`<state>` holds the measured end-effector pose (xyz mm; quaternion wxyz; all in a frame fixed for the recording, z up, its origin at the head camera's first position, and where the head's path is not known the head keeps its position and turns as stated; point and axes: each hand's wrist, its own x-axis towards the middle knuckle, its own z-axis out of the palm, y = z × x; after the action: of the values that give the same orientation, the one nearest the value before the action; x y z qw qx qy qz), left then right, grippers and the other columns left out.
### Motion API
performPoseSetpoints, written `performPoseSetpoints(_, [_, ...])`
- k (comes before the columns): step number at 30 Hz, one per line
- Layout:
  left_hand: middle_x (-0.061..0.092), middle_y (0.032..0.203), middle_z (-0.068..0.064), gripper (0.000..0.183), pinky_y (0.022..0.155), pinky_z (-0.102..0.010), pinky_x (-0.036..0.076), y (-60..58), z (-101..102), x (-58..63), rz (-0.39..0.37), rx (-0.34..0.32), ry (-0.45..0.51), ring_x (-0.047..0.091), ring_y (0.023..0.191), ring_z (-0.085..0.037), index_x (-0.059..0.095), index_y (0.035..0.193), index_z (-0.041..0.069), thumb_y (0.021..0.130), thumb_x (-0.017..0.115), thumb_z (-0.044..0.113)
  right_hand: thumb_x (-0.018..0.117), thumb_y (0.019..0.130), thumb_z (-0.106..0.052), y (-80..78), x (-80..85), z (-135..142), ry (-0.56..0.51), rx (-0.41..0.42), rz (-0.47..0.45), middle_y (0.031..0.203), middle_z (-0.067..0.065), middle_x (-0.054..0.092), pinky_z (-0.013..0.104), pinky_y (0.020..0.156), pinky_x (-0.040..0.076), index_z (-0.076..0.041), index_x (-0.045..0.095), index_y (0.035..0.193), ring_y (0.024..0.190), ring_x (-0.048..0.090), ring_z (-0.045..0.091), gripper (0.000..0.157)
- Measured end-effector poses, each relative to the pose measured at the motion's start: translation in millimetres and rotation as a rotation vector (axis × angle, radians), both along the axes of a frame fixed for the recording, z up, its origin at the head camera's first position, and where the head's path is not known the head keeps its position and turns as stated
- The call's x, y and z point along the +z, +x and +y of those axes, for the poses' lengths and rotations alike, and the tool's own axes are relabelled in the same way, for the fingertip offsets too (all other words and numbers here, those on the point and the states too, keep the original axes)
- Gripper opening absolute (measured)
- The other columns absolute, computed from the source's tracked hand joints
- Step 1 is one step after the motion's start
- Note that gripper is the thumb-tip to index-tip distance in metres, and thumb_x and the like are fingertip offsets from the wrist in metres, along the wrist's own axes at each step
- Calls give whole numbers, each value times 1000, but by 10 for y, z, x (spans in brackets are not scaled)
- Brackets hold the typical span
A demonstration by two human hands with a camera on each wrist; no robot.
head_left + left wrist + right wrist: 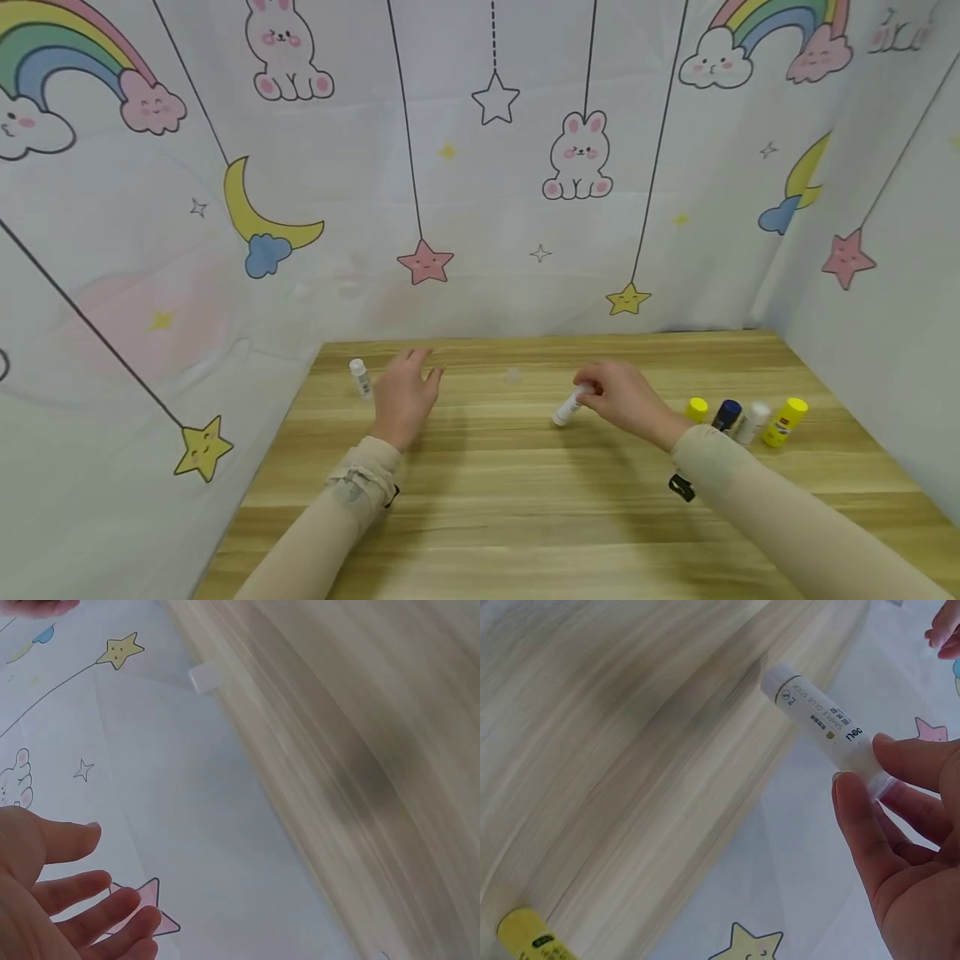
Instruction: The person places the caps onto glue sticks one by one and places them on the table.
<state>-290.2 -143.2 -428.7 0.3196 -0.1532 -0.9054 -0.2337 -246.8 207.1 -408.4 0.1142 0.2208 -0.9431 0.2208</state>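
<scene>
My right hand (pixel 621 398) pinches a white glue stick (pixel 568 407) by one end between thumb and fingers, tilted above the table. Lettering on the side of this glue stick (pixel 821 720) faces the right wrist camera. My left hand (pixel 405 398) hovers over the left part of the table with fingers spread and holds nothing. Just left of it stands another white glue stick (pixel 362 379). In the left wrist view the left hand (pixel 67 900) shows its bare palm and loose fingers.
On the right of the wooden table (pixel 510 500) stand several glue sticks: a yellow one (pixel 785 422), a white one (pixel 752 422), a dark blue-capped one (pixel 726 415) and a yellow-capped one (pixel 697 408). A small translucent piece (pixel 513 377) lies near the back. A patterned curtain (pixel 487 192) hangs behind.
</scene>
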Motion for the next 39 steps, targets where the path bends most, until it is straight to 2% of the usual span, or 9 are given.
performPoseSetpoints(4, [70, 107, -15, 30, 75, -46, 56, -88, -124, -54, 28, 0, 21, 67, 92, -33, 72, 114, 4, 87, 80, 13, 80, 86, -12, 39, -7, 108, 38, -5, 1, 87, -1, 64, 30, 64, 49, -7, 76, 102, 71, 54, 9, 17])
performPoseSetpoints(9, [69, 106, -17, 25, 75, -49, 55, -199, -273, -108, 83, -3, 43, 66, 93, -36, 72, 110, 2, 86, 79, 8, 79, 87, -11, 91, 16, 219, 92, -26, -2, 91, -1, 65, 31, 65, 50, -6, 76, 103, 74, 56, 10, 17])
performPoseSetpoints(13, [67, 104, -19, 23, 78, -53, 53, -273, -385, -139, 131, 31, 51, 62, 97, -39, 72, 105, 0, 83, 79, 5, 79, 87, -12, 131, 33, 292, 131, -44, -18, 91, 0, 64, 31, 66, 51, -6, 76, 106, 75, 57, 11, 19])
performPoseSetpoints(18, [62, 111, -24, 25, 94, -56, 44, -346, -516, -186, 135, 105, 60, 54, 109, -43, 71, 104, -2, 81, 80, 3, 79, 87, -9, 187, 48, 369, 149, -59, -21, 93, 3, 64, 33, 67, 54, -5, 75, 106, 78, 61, 14, 20])
performPoseSetpoints(21, [58, 121, -27, 31, 100, -58, 39, -392, -590, -220, 80, 154, 69, 49, 117, -46, 69, 110, -2, 82, 81, 8, 79, 87, -6, 225, 68, 408, 141, -66, -35, 91, 3, 63, 33, 66, 54, -4, 75, 106, 77, 62, 16, 20])
performPoseSetpoints(24, [53, 128, -29, 40, 103, -59, 36, -432, -651, -242, -17, 177, 95, 45, 123, -47, 65, 120, -2, 86, 79, 14, 78, 87, -3, 266, 93, 450, 144, -70, -50, 89, 2, 61, 32, 65, 54, -3, 74, 107, 76, 61, 16, 20])
performPoseSetpoints(31, [47, 137, -29, 59, 92, -63, 44, -450, -702, -219, -240, 175, 208, 48, 120, -49, 50, 143, 3, 93, 73, 23, 75, 87, 0, 350, 146, 575, 201, -98, -80, 91, 6, 61, 34, 65, 55, -2, 74, 106, 79, 63, 21, 20])
performPoseSetpoints(34, [47, 136, -28, 62, 89, -63, 46, -473, -709, -215, -294, 173, 242, 52, 115, -48, 47, 146, 4, 93, 73, 24, 75, 87, 0, 378, 169, 628, 218, -106, -90, 92, 6, 61, 34, 65, 56, -2, 74, 107, 80, 65, 22, 20])
performPoseSetpoints(39, [49, 135, -29, 66, 92, -63, 44, -548, -759, -240, -336, 161, 274, 53, 114, -49, 45, 147, 3, 92, 74, 24, 76, 86, 1, 436, 210, 704, 233, -110, -75, 93, 8, 62, 35, 66, 56, -2, 75, 105, 79, 64, 21, 20])
